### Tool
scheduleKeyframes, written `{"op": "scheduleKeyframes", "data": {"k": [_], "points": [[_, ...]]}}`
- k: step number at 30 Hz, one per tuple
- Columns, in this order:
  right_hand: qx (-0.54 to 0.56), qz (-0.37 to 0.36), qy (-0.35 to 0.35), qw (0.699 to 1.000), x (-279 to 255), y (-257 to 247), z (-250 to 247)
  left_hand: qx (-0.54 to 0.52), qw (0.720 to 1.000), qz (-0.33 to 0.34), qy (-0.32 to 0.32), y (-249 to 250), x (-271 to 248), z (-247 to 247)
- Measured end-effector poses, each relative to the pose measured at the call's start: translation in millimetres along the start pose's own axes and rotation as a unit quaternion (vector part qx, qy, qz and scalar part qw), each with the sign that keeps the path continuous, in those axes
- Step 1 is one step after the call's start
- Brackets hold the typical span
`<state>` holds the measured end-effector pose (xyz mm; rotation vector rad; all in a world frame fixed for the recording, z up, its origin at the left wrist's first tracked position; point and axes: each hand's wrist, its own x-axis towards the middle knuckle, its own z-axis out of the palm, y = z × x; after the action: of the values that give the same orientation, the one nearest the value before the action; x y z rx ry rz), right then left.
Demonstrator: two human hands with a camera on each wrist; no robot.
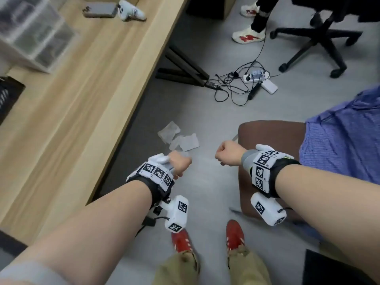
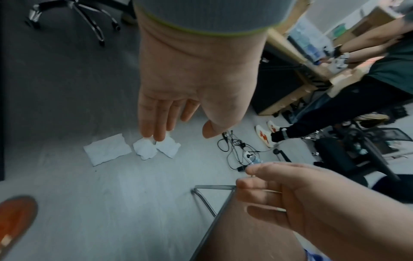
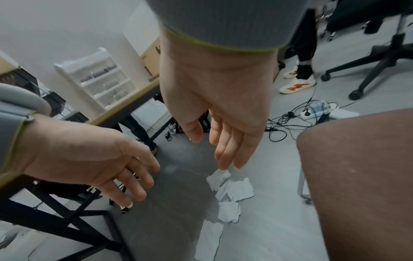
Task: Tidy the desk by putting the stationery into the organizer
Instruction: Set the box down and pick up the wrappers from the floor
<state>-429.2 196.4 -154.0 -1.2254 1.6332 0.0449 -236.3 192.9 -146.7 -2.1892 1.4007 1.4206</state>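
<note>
Both my hands hang over the grey floor, away from the wooden desk (image 1: 86, 95). My left hand (image 1: 178, 163) (image 2: 182, 130) has straight, relaxed fingers and holds nothing. My right hand (image 1: 228, 153) (image 3: 211, 150) is likewise open and empty, just in front of a brown stool (image 1: 267, 136). A clear drawer organizer (image 1: 30, 31) (image 3: 100, 77) stands on the desk at the far left, with a black mesh holder (image 1: 8, 95) nearer the edge. No stationery shows clearly in any view.
Crumpled white papers (image 1: 178, 138) (image 3: 230, 190) lie on the floor under my hands. A power strip with tangled cables (image 1: 248, 79), an office chair (image 1: 318, 38) and another person's feet (image 1: 248, 36) lie beyond. A blue cloth (image 1: 339, 140) covers the stool's right side.
</note>
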Motion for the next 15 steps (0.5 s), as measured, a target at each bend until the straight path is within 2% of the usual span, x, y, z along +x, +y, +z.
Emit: {"op": "scheduleKeyframes", "data": {"k": [3,4,5,7,9,10,12,15], "points": [[0.019,0.004,-0.009,1.000,77,-2,18,-0.001,0.999,-0.046,0.005,-15,71,14],[0.035,0.001,-0.008,0.999,128,-3,36,0.003,0.998,-0.054,0.015,-32,118,19],[0.043,-0.009,0.003,0.999,152,-4,39,0.013,0.998,-0.057,0.027,-36,138,22],[0.043,-0.012,0.016,0.999,233,2,72,0.017,0.997,-0.066,0.046,-67,220,44],[0.009,-0.025,0.020,0.999,282,1,95,0.027,0.996,-0.081,0.039,-85,260,49],[-0.022,-0.031,0.018,0.999,324,10,118,0.040,0.995,-0.081,0.030,-102,297,64],[-0.096,-0.043,0.013,0.994,401,26,157,0.096,0.992,-0.081,0.002,-132,367,87],[-0.143,-0.058,0.022,0.988,477,41,203,0.164,0.983,-0.078,-0.015,-170,442,104]]}}
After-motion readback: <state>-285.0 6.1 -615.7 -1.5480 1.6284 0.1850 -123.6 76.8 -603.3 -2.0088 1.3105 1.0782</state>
